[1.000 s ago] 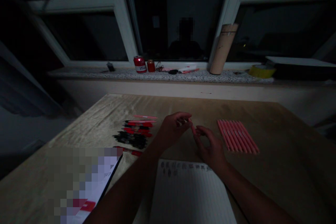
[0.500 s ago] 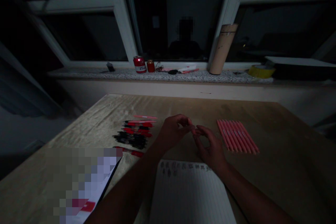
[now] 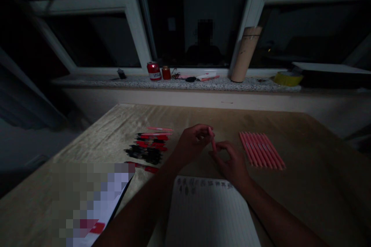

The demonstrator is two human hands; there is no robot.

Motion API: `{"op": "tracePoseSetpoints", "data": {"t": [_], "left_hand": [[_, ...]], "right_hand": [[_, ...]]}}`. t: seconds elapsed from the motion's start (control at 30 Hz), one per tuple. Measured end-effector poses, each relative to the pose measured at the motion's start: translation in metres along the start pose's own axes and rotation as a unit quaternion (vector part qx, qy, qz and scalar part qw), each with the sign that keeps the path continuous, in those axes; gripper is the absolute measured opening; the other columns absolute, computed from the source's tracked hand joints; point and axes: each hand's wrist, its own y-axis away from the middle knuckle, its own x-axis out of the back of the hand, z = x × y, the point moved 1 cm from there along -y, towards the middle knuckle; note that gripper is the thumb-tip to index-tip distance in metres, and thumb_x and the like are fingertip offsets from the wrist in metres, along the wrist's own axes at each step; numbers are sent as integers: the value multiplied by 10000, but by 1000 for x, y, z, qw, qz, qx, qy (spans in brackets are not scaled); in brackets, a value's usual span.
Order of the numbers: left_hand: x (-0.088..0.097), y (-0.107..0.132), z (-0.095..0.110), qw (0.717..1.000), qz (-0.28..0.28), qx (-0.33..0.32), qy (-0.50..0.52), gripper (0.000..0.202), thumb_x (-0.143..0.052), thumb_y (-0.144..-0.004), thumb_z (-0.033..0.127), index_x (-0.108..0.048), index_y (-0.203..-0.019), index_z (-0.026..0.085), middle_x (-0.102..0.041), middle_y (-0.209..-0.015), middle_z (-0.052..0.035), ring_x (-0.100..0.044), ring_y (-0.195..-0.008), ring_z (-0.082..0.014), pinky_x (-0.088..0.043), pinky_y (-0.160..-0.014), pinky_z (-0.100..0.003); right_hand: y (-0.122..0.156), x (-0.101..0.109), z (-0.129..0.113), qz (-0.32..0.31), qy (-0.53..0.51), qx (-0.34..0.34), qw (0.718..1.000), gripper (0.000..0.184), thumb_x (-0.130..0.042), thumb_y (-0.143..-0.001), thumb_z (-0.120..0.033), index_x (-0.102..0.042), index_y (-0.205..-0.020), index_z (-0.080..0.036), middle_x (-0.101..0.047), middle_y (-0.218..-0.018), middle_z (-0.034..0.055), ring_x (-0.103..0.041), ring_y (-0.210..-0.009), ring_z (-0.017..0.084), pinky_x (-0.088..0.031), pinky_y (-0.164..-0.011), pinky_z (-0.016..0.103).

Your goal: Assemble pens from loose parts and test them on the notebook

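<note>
Over the middle of the wooden table (image 3: 304, 177), my left hand (image 3: 191, 142) and my right hand (image 3: 230, 164) meet, both pinching one pink pen (image 3: 213, 142) that stands tilted between the fingertips. The left fingers close on its upper end, the right fingers on its lower end. A row of several pink pens (image 3: 262, 149) lies flat to the right of my hands. Left of them sits a heap of red and black pens and caps (image 3: 149, 144). A lined notebook page (image 3: 211, 212) lies open under my forearms.
A blurred booklet (image 3: 89, 204) lies at the near left. On the window sill (image 3: 130, 82) behind the table stand two red cans (image 3: 154, 71), a cardboard tube (image 3: 245, 54), a yellow tape roll (image 3: 288, 78) and small clutter. The room is dark.
The pen between my fingers has tipped a little more upright and my left fingertips have shifted up along it. Both hands stay in the same place over the table.
</note>
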Motion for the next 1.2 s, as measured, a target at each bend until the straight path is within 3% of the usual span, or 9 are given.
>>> {"op": "tracePoseSetpoints", "data": {"t": [0.1,0.3,0.47,0.57,0.67,0.83,0.9,1.03,1.2], "left_hand": [[-1,1,0,999,-10,0,46,241,-612,-768,281,-583,-960,137,-682,-919,-85,-646,-861,-172,-486,-779,-281],[-4,2,0,995,-25,-3,93,280,-621,-766,266,-554,-1007,139,-673,-946,-92,-639,-881,-164,-481,-794,-276],[-5,1,0,1000,10,-1,22,219,-679,-706,294,-579,-828,141,-652,-813,-38,-611,-757,-131,-465,-715,-244],[-5,1,0,1000,4,11,20,175,-668,-714,284,-582,-777,144,-644,-758,-22,-604,-719,-124,-465,-700,-242],[-5,1,0,997,-24,7,67,155,-630,-750,254,-598,-851,141,-668,-858,-53,-629,-821,-145,-474,-772,-261],[-6,3,-1,994,-41,3,98,335,-628,-759,270,-559,-1056,132,-662,-993,-102,-617,-958,-180,-469,-841,-298],[-6,3,-2,998,-20,-4,58,325,-667,-724,290,-577,-996,138,-654,-999,-93,-614,-938,-177,-464,-834,-293],[-6,2,0,1000,0,-12,18,223,-685,-705,302,-570,-797,135,-648,-834,-47,-607,-789,-143,-459,-777,-269],[-7,3,3,994,-34,-9,105,230,-630,-755,229,-541,-945,135,-663,-888,-71,-627,-856,-161,-458,-808,-283]], "right_hand": [[0,2,-2,-10,-5,12,1000,75,-556,-825,-253,-570,-883,-208,-613,-809,44,-578,-776,186,-461,-698,331],[0,3,-6,-38,-22,9,999,133,-489,-863,-227,-574,-964,-208,-609,-862,57,-572,-816,187,-453,-727,328],[0,3,-5,-28,-28,16,999,114,-526,-847,-219,-576,-949,-207,-609,-831,48,-565,-795,180,-447,-720,324],[1,3,-5,-27,-29,18,999,126,-517,-852,-228,-580,-959,-208,-613,-838,53,-570,-801,184,-451,-720,327],[1,2,-5,-37,-32,10,999,164,-480,-870,-231,-584,-995,-208,-620,-892,67,-577,-845,191,-454,-746,333],[0,3,-5,-38,-32,16,999,188,-474,-872,-215,-585,-1023,-203,-622,-922,73,-579,-868,192,-452,-769,335],[0,3,-5,-32,-31,23,999,176,-499,-861,-207,-586,-1014,-201,-623,-906,70,-578,-854,189,-451,-762,333],[0,3,-4,-30,-35,31,998,164,-520,-850,-190,-581,-1001,-204,-621,-882,61,-574,-835,183,-447,-752,329],[1,3,-4,-39,-38,22,998,192,-491,-862,-187,-580,-1031,-209,-617,-931,71,-572,-873,190,-444,-773,335]]}}
